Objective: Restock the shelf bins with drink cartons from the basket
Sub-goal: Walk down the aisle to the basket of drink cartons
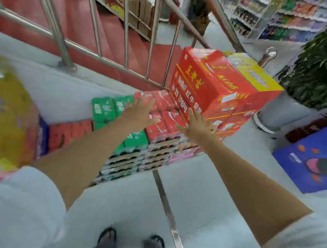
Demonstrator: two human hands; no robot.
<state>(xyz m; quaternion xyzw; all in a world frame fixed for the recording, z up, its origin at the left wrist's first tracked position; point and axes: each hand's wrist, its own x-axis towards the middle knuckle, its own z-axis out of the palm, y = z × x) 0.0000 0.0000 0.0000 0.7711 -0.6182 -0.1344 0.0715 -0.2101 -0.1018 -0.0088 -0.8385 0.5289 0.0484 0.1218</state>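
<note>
drink cartons (168, 120) are stacked in red packs below the railing (98, 55), beside a red box (213, 83). left hand (140, 111) and right hand (198, 125) are held spread and empty over them (contact cannot be told); one pack should be gripped squarely from both sides.

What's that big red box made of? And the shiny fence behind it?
The big red box looks like printed cardboard, slightly glossy: flat panels, sharp folded edges. The railing looks like polished metal, probably steel: grey tubes with bright highlights.
</note>
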